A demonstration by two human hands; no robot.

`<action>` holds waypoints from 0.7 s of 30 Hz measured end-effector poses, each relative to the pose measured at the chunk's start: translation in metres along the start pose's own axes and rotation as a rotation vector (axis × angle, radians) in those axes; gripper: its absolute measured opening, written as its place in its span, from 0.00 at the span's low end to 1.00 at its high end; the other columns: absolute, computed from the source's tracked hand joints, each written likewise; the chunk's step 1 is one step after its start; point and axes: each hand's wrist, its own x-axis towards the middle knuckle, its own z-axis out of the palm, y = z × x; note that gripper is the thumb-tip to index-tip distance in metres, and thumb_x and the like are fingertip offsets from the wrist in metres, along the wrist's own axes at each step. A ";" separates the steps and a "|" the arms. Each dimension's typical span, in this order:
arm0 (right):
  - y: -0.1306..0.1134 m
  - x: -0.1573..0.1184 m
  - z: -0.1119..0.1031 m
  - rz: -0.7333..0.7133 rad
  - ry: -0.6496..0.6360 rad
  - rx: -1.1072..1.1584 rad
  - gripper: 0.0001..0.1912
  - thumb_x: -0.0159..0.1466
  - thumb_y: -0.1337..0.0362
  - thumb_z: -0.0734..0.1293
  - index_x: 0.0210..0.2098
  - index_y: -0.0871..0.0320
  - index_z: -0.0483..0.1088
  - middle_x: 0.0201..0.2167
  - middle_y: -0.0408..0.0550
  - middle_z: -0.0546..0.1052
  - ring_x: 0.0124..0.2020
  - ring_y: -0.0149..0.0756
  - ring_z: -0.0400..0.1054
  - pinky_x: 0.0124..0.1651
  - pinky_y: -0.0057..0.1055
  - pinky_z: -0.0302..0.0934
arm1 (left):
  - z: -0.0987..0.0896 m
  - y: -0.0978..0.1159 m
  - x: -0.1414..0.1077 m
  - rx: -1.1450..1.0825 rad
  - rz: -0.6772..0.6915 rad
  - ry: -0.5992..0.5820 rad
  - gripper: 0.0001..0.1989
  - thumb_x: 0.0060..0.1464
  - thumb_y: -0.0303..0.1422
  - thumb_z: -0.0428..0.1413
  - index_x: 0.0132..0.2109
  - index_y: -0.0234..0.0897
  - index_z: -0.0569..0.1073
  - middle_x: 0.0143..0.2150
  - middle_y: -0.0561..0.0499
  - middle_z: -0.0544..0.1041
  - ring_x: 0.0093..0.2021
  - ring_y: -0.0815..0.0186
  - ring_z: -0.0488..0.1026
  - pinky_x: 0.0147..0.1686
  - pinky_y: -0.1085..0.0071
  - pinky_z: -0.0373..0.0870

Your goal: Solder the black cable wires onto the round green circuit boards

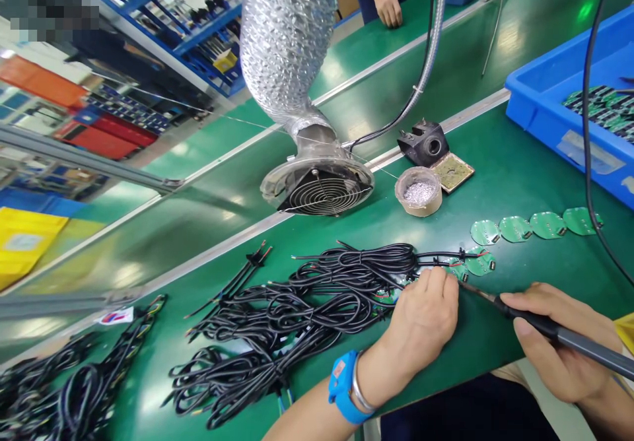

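My right hand [559, 335] grips a soldering iron [537, 322] by its dark handle, the tip pointing left beside my other hand's fingers. My left hand [428, 312], with a blue strap and a metal bangle at the wrist, is closed over the row of small boards; what its fingertips hold is hidden. Just past its knuckles lies a round green circuit board [480, 263] with a red wire end over it. Bundled black cables [341, 282] are heaped left of this hand. Farther back, several green circuit boards [547, 225] form a row.
A fume extractor [321, 193] on a silver duct hangs over the bench. Behind my hands stand a round tub of metal shavings [420, 193], a sponge tray [452, 171] and an iron holder [424, 142]. A blue bin [559, 121] holds boards. Across the bench rests another person's hand [387, 5].
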 end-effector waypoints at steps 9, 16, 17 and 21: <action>-0.001 -0.001 0.003 0.014 0.014 0.046 0.15 0.61 0.75 0.64 0.47 0.59 0.71 0.27 0.44 0.73 0.25 0.29 0.67 0.26 0.27 0.63 | 0.007 -0.002 0.002 -0.075 -0.087 -0.028 0.04 0.60 0.23 0.54 0.41 0.35 0.70 0.37 0.49 0.72 0.36 0.61 0.72 0.32 0.67 0.76; -0.001 -0.005 0.000 0.003 0.025 0.030 0.15 0.61 0.74 0.64 0.47 0.57 0.71 0.29 0.45 0.75 0.27 0.32 0.69 0.27 0.29 0.65 | 0.000 -0.003 0.006 -0.142 -0.108 -0.103 0.05 0.64 0.25 0.51 0.41 0.36 0.71 0.37 0.49 0.72 0.37 0.63 0.72 0.38 0.66 0.77; 0.000 -0.008 -0.001 0.000 0.037 0.018 0.15 0.61 0.73 0.64 0.47 0.57 0.71 0.30 0.46 0.75 0.28 0.33 0.70 0.28 0.30 0.66 | 0.000 -0.003 0.006 -0.142 -0.106 -0.097 0.05 0.64 0.25 0.51 0.41 0.36 0.71 0.37 0.49 0.72 0.37 0.62 0.72 0.38 0.66 0.77; 0.007 -0.019 -0.005 0.042 0.147 -0.007 0.16 0.61 0.71 0.66 0.48 0.52 0.73 0.34 0.47 0.76 0.31 0.39 0.71 0.32 0.37 0.68 | 0.005 -0.004 0.005 -0.130 -0.074 -0.051 0.05 0.63 0.25 0.51 0.41 0.35 0.71 0.37 0.49 0.72 0.36 0.62 0.72 0.36 0.66 0.77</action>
